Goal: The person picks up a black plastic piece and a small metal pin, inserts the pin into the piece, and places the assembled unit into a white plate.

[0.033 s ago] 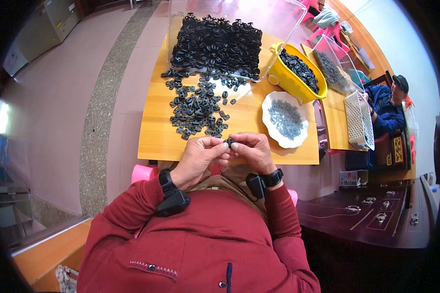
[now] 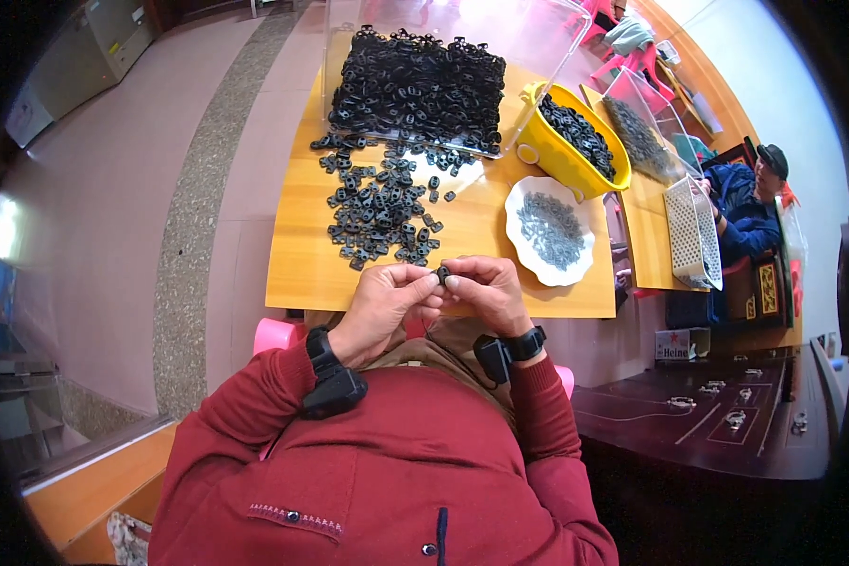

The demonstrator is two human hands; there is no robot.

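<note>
Watching remotely, I see left hand (image 2: 385, 294) and right hand (image 2: 492, 292) together, both clamped on small black piece (image 2: 443, 274); white dish (image 2: 557, 275) at two o'clock. Step seems fingertip handling; next move wants steady pinch.

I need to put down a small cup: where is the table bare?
The table is bare left of the loose black parts, and between them and the white dish. Crowded: the back, with clear bin and yellow tub, and front middle, where left hand and right hand meet.
</note>
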